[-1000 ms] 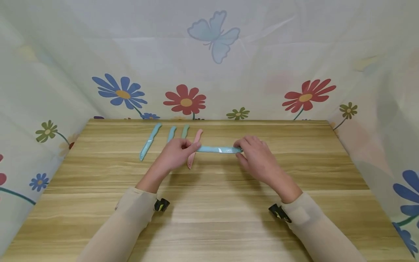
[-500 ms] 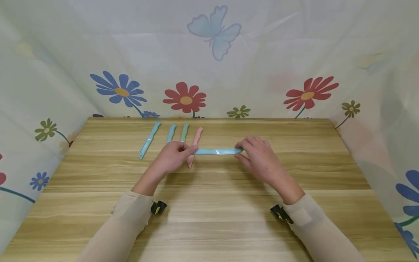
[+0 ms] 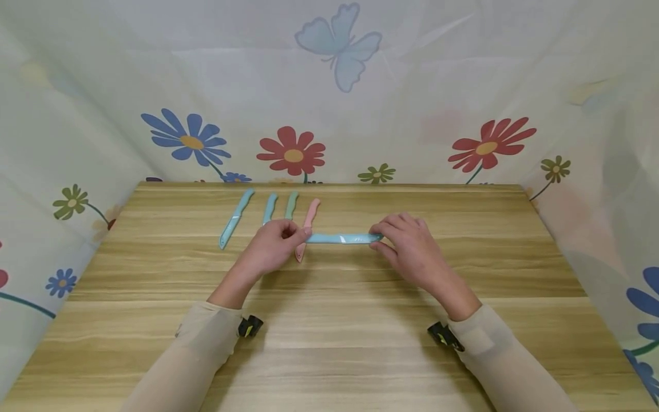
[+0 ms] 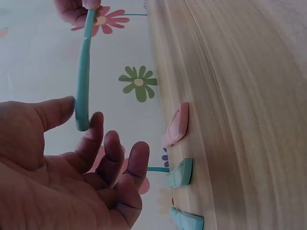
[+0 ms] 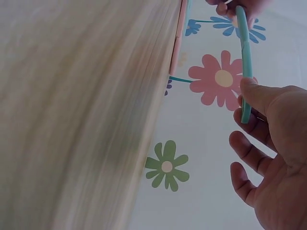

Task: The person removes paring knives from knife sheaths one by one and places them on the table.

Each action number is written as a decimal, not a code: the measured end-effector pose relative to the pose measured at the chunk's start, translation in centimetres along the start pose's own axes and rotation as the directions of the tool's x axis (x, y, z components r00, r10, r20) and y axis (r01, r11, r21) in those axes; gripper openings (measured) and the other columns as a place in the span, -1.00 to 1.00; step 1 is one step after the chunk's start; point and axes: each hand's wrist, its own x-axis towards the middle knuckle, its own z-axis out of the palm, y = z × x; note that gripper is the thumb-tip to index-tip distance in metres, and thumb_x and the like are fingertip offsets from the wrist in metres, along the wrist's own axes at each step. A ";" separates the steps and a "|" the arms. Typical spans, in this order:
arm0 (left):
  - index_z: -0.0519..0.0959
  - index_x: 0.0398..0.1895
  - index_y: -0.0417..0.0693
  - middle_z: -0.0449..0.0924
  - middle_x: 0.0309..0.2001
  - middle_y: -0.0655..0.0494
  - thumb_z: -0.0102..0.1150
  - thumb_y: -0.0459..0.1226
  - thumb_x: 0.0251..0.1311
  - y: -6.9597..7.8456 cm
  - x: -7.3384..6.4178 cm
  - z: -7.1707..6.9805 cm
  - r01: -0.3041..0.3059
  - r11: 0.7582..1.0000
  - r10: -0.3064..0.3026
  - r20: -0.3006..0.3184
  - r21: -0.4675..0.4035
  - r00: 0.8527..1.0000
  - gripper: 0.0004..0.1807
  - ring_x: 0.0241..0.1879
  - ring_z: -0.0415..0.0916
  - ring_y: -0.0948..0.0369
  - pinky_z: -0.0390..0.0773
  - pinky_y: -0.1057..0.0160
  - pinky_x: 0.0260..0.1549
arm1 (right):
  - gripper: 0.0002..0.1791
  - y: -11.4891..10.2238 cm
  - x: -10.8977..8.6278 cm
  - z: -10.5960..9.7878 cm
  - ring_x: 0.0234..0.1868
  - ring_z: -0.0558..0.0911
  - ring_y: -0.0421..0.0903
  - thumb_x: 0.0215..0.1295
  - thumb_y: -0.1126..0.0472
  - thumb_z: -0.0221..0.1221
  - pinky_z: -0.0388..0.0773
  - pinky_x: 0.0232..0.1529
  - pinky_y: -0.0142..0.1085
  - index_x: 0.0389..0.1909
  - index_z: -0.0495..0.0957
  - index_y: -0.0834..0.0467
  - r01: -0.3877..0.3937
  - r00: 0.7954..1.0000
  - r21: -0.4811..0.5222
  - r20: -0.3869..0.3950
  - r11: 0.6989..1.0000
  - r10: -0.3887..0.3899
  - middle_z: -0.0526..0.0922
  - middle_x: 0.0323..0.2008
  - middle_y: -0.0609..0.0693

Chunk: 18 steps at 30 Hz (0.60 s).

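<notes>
A light-blue sheathed knife (image 3: 342, 238) is held level above the table between both hands in the head view. My left hand (image 3: 270, 246) pinches its handle end between thumb and fingers, the other fingers loosely bent in the left wrist view. At the sheath tip, my right hand (image 3: 409, 249) pinches with thumb and forefinger. Behind the left hand a pink knife (image 3: 311, 213) lies on the table, partly covered by the held knife and fingers. A green knife (image 3: 292, 205) and a blue knife (image 3: 270, 208) lie beside it, their lower parts hidden by that hand.
Another light-blue knife (image 3: 237, 220) lies slanted at the left of the row. The wooden table (image 3: 329, 332) ends at the back against a flower-printed cloth (image 3: 422, 103), which also hangs along both sides. A small black camera (image 3: 250, 326) sits at the left wrist.
Over the last second the held knife and left hand shift slightly left and the knife shows more of its broad side. The right hand keeps its grip; the view tilts a little.
</notes>
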 end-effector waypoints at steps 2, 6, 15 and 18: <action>0.64 0.02 -0.14 0.63 -0.14 -0.03 0.17 0.13 0.53 0.1 -0.1 0.0 -0.009 1.000 0.009 -0.020 0.000 1.000 -0.51 -0.19 0.50 0.03 0.50 0.09 -0.22 | -0.74 0.0 0.0 0.1 0.09 0.59 0.07 0.36 0.13 0.46 0.45 0.04 0.13 0.00 0.73 0.09 0.003 1.000 -0.005 -0.005 1.000 -0.003 0.71 -0.02 -0.03; 0.55 0.29 -0.14 0.57 0.17 -0.04 0.27 0.12 0.46 0.5 -0.4 0.3 -0.042 0.999 0.043 -0.057 0.017 0.997 -0.40 0.14 0.51 -0.04 0.58 -0.05 0.06 | -0.75 0.1 0.0 0.2 0.09 0.59 0.08 0.36 0.13 0.46 0.45 0.05 0.15 0.00 0.73 0.09 0.003 1.000 -0.009 -0.008 1.000 -0.003 0.72 -0.02 -0.03; 0.37 0.57 -0.10 0.41 0.41 -0.13 0.54 0.01 0.25 1.8 -1.0 1.7 -0.284 0.906 0.336 -0.125 0.314 0.933 -0.09 0.43 0.31 -0.12 0.38 -0.17 0.37 | -0.75 0.0 0.0 0.1 0.08 0.59 0.08 0.35 0.15 0.46 0.45 0.01 0.14 0.00 0.73 0.09 0.004 1.000 -0.001 -0.015 1.000 -0.004 0.72 -0.01 -0.03; 0.39 0.55 -0.09 0.36 0.47 -0.11 0.56 0.01 0.22 2.1 -1.2 2.1 -0.325 0.846 0.409 -0.122 0.423 0.904 -0.10 0.47 0.26 -0.14 0.28 -0.21 0.44 | -0.75 0.0 0.1 0.2 0.07 0.58 0.07 0.35 0.14 0.46 0.45 -0.01 0.11 0.00 0.73 0.08 0.005 1.000 0.000 -0.018 1.000 -0.005 0.72 -0.01 -0.03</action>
